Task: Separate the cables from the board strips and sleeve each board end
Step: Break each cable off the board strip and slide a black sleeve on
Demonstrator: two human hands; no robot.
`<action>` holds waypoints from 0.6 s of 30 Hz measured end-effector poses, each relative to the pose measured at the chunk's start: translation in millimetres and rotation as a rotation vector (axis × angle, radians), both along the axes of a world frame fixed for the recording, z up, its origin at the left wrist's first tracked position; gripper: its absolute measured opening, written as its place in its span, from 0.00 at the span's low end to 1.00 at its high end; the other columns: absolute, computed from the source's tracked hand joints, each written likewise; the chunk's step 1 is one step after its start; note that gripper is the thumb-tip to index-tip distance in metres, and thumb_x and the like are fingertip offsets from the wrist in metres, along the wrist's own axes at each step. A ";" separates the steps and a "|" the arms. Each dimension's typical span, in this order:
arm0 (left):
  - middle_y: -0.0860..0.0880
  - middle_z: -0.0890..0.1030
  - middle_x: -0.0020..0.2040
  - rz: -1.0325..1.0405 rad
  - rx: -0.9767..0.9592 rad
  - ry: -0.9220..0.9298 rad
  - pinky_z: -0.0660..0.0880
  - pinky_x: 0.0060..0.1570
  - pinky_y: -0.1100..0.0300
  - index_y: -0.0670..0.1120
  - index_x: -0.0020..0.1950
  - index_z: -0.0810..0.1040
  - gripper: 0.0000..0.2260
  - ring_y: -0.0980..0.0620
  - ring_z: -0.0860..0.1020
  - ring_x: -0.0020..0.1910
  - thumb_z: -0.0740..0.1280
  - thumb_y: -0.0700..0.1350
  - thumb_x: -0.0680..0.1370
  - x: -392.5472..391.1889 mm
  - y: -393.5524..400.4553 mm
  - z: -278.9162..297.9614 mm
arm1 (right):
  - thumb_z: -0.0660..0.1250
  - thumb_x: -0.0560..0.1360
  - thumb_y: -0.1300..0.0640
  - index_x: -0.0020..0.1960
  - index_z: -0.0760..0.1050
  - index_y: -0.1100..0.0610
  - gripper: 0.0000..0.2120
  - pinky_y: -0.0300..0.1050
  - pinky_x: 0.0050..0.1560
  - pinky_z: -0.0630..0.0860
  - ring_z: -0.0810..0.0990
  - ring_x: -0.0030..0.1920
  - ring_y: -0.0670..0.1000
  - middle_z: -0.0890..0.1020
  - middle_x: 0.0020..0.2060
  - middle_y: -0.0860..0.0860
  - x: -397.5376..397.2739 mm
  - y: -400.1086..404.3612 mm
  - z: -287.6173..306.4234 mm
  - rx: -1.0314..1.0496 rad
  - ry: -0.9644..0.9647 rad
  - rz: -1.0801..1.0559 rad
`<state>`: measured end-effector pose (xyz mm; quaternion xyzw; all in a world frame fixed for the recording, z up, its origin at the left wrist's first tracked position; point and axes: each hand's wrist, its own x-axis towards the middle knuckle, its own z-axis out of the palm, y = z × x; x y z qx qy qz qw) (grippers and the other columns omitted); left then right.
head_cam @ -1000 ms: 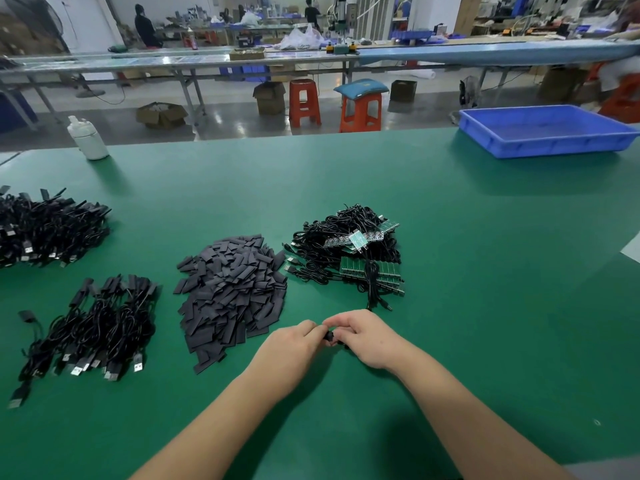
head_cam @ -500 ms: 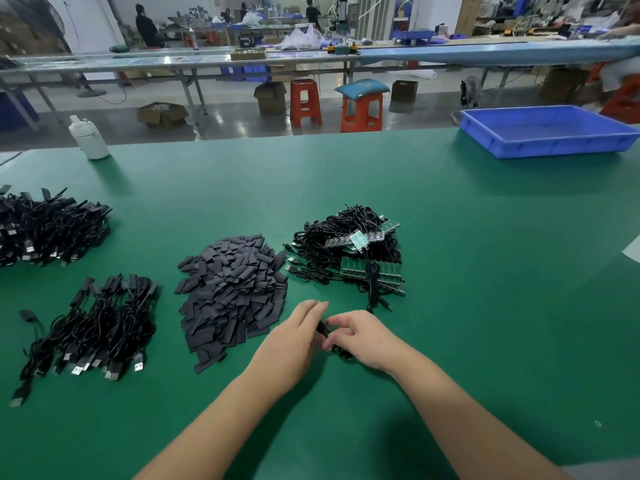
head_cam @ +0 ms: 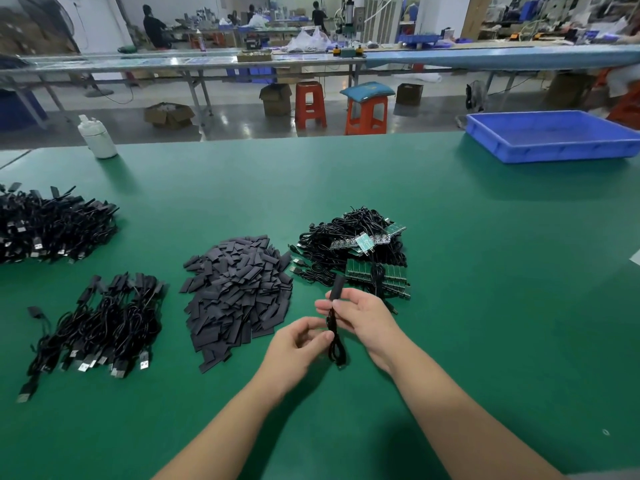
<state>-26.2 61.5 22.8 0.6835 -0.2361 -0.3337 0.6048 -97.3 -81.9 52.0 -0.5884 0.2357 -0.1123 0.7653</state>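
My right hand (head_cam: 363, 315) pinches a thin black cable (head_cam: 335, 344) just below its black-sleeved end (head_cam: 336, 287), which sticks up above the fingers. The cable's loop hangs down toward the green table. My left hand (head_cam: 298, 344) is beside it with fingers loosely curled, its thumb tip at the cable. A pile of flat dark sleeves (head_cam: 239, 289) lies to the left of the hands. Behind the hands sits a heap of black cables joined to green board strips (head_cam: 375, 273).
Two piles of sleeved cables lie at the left, one near (head_cam: 100, 323) and one farther back (head_cam: 48, 225). A white bottle (head_cam: 97, 136) stands at the far left edge, a blue tray (head_cam: 550, 135) at the far right. Stools and workbenches stand beyond the table.
Both hands have lifted off the table. The right hand raised the sleeved cable end upright, and the left hand slid down lower along the cable.
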 end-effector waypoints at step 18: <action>0.60 0.80 0.35 0.481 0.496 -0.564 0.69 0.26 0.72 0.52 0.50 0.83 0.08 0.64 0.77 0.29 0.74 0.53 0.74 109.2 83.0 21.0 | 0.65 0.80 0.54 0.61 0.80 0.44 0.12 0.52 0.74 0.58 0.60 0.75 0.55 0.67 0.74 0.53 -25.2 -51.3 -10.4 -0.973 0.459 -0.179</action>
